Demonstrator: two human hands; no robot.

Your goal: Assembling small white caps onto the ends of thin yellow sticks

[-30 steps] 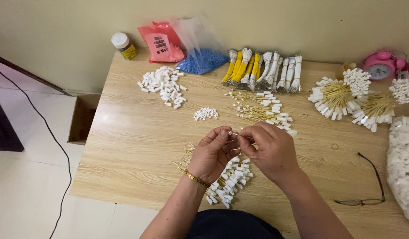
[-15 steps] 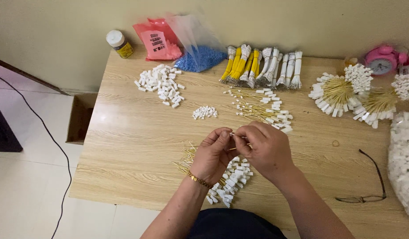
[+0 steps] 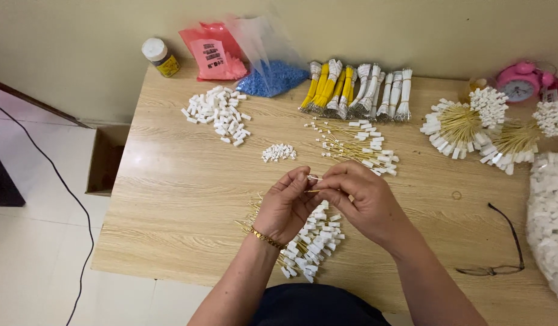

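Both hands meet above the middle of the pale wooden counter [image 3: 170,199]. The left hand [image 3: 285,208], with a thin gold bracelet [image 3: 267,238] at its wrist, and the right hand [image 3: 363,202] pinch a thin yellow wire with a small white plastic connector [image 3: 314,178] between their fingertips; the fingers of both hands are closed on it, holding it just above the counter.

Directly below the hands, at the near side, lies a heap of finished yellow wires with white connectors [image 3: 312,244]. Just beyond the hands, a looser spread of similar yellow wires with white ends [image 3: 354,145] lies flat. To the far left sit a pile of white plastic housings [image 3: 218,113] and a smaller cluster of tiny white pieces [image 3: 279,152].

Along the far edge rest bundled yellow and white wire bunches [image 3: 357,90], a clear bag of blue pellets [image 3: 276,75], a pink plastic bag [image 3: 212,51] and a small yellow jar with a white lid [image 3: 159,57]. To the far right are fanned wire bundles with white tips [image 3: 460,127] and a pink alarm clock [image 3: 519,81]. Dark-framed spectacles [image 3: 502,241] lie near the right.
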